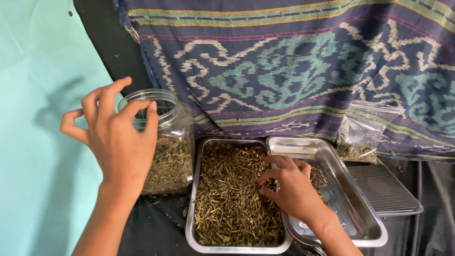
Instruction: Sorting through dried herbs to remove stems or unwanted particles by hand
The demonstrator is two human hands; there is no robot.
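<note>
The left hand (116,137) hovered, fingers spread, at a clear jar (166,142) partly filled with dried herbs. The right hand (289,187) pinched dried herbs in a full steel tray (199,156), beside a nearly empty tray (350,189) and a small plastic bag (362,132) of herbs.

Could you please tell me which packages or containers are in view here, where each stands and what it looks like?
Clear plastic jar: left of the trays, behind the left hand, open-topped, part-filled with dried green-brown leaves.
Clear plastic bag: far right, leaning against the patterned cloth, a little dried herb at its bottom.
No labels, signs or screens show.
</note>
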